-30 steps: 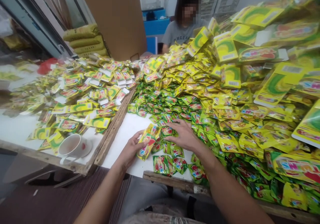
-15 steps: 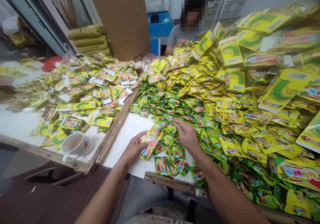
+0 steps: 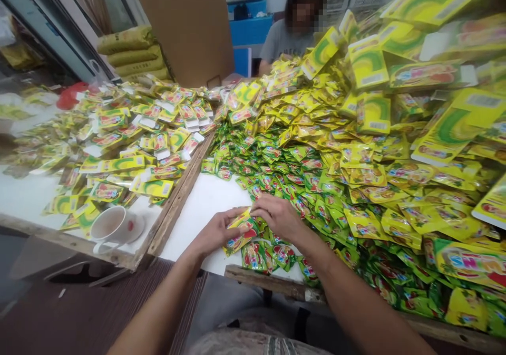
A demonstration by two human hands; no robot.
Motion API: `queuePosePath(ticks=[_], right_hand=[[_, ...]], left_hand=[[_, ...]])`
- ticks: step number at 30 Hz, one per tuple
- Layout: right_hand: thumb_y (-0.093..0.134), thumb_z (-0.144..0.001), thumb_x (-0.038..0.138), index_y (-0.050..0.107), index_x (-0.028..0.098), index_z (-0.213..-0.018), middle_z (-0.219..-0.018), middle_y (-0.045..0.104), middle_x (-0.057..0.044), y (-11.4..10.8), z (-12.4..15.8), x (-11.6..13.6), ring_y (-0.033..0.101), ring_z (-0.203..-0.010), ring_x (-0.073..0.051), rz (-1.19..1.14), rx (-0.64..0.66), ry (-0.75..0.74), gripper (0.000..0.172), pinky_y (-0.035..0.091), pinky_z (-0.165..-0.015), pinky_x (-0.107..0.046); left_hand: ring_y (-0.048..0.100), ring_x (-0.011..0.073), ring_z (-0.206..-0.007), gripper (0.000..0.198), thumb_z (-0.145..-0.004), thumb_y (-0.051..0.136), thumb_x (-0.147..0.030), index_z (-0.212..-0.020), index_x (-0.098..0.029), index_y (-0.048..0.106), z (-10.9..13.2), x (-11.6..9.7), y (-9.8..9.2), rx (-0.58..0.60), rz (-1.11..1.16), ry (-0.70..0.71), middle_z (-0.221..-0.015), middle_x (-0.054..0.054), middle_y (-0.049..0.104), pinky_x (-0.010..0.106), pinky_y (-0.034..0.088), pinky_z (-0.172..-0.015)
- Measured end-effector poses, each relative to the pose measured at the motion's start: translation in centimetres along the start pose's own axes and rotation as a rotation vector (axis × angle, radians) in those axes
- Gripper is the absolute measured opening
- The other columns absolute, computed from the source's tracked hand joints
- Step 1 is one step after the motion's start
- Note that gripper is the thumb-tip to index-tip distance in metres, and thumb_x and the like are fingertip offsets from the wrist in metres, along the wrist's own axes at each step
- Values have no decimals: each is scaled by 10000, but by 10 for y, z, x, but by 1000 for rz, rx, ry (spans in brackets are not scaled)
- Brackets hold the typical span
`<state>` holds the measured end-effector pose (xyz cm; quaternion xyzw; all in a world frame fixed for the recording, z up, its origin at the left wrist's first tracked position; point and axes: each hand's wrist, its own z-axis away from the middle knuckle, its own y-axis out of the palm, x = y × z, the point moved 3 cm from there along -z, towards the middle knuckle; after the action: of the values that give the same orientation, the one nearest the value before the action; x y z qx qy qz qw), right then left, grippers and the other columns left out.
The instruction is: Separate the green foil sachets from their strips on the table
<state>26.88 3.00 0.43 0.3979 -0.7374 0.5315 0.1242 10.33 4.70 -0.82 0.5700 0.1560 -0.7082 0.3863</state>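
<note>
My left hand [image 3: 215, 233] is closed round a small printed yellow carton [image 3: 248, 234], thumb on its front face, tilted just above the white tabletop [image 3: 213, 197]. My right hand [image 3: 279, 218] meets the upper end of that carton with bent, pinched fingers. Whether a packet or a flap is between those fingertips is hidden. Several green foil packets [image 3: 255, 256] lie right below the carton, by the table's front edge. Beyond my right hand spreads a heap of green packets [image 3: 272, 168].
Yellow packets [image 3: 363, 181] and flat yellow cartons [image 3: 446, 125] are piled high on the right. Filled-looking cartons [image 3: 118, 162] cover the left table. A mug [image 3: 116, 228] stands near its front edge, beside a wooden rim [image 3: 179, 197]. Across the heap sits another person [image 3: 286, 41].
My right hand has moved left from the green packets to the carton's upper end. The left hand still holds the carton, now turned slightly. The view has shifted a little.
</note>
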Motion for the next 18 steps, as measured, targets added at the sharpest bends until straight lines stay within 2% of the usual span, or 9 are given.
queuePosePath(ticks=[3, 5, 8, 10, 14, 18], right_hand=[[573, -818, 292, 603, 184, -764, -662, 573, 16, -2, 0, -7, 502, -594, -117, -288, -98, 293, 124, 393, -570, -225], [566, -817, 341, 622, 186, -783, -700, 606, 8, -6, 0, -7, 542, -631, -127, -403, -80, 381, 169, 420, -594, -233], [606, -781, 345, 657, 198, -905, -910, 652, -28, -12, 0, -2, 594, -856, -171, -414, -59, 381, 199, 446, -774, -282], [631, -756, 314, 658, 207, -943, -962, 652, -37, -13, 0, 0, 588, -926, -188, -357, -112, 366, 217, 431, -840, -309], [636, -734, 287, 648, 209, -857, -879, 665, -31, -4, 2, 2, 600, -848, -189, -292, -262, 384, 146, 452, -801, -317], [685, -682, 363, 640, 183, -817, -779, 655, -20, 6, 2, -2, 605, -746, -173, -508, -216, 464, 229, 491, -701, -295]], left_hand=[[638, 180, -851, 487, -716, 701, -225, -1186, -194, 576, -3, 4, 1, -12, 54, 4, -1034, 51, 687, 294, 485, -791], [639, 166, -829, 475, -723, 697, -222, -1181, -201, 574, -5, 6, 2, -28, 97, 20, -1040, 47, 685, 285, 488, -778], [637, 160, -827, 476, -723, 701, -229, -1179, -201, 570, -5, 6, 3, -53, 137, 59, -1054, 50, 681, 268, 488, -756], [637, 172, -849, 490, -720, 703, -235, -1189, -200, 563, -5, 7, 4, -59, 134, 73, -1049, 53, 683, 268, 488, -752], [618, 190, -943, 500, -724, 699, -243, -1204, -211, 560, -5, 8, 3, -106, 76, 115, -1117, 52, 661, 273, 467, -813], [621, 192, -944, 510, -720, 702, -237, -1209, -211, 558, -4, 8, 3, -98, 104, 106, -1151, 59, 646, 283, 462, -830]])
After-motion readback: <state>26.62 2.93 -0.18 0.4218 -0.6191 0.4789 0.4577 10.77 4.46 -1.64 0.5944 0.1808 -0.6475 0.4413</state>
